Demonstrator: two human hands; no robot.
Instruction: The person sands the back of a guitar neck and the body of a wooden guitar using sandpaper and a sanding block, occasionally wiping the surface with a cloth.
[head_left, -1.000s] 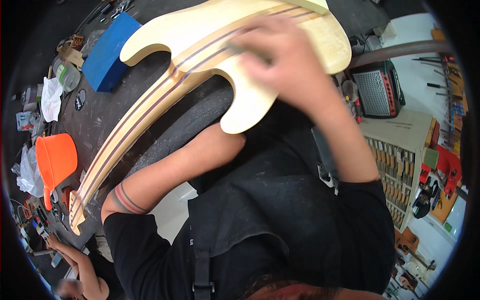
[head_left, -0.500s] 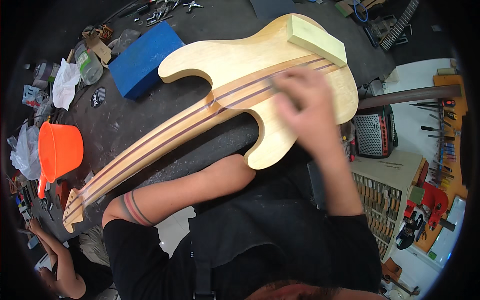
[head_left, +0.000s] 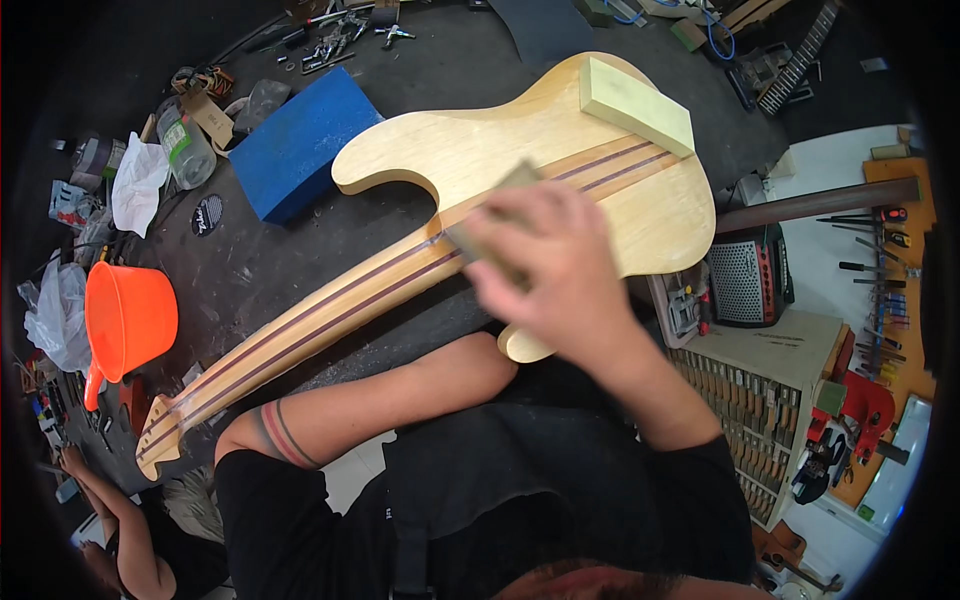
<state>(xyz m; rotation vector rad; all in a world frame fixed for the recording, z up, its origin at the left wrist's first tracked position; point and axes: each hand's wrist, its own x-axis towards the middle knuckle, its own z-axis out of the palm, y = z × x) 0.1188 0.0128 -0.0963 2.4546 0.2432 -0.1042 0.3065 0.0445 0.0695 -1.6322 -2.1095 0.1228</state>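
A pale wooden electric guitar body and neck (head_left: pixel 490 130), with dark stripes along its middle, lies aslant on the dark workbench. My right hand (head_left: pixel 562 262) is closed around a flat grey-brown sanding block (head_left: pixel 488 246), pressed on the wood where the neck meets the body. Motion blurs the fingers a little. My left forearm (head_left: pixel 390 385) reaches in by the body's near horn; the left hand itself is hidden there, beneath or behind the guitar. A pale yellow block (head_left: pixel 637 107) rests on the far right end of the body.
Beside the far horn sits a blue block (head_left: pixel 300 140). An orange dipper (head_left: pixel 130 318) and a plastic bottle (head_left: pixel 187 150) stand at left. Metal hardware (head_left: pixel 340 35) lies at the back, a fretted neck (head_left: pixel 800 60) at back right. Another person's arm (head_left: pixel 125 510) shows lower left.
My right hand has swept left with the sanding block, from the middle of the body to the neck joint. The view has shifted slightly; the guitar stays on the bench.
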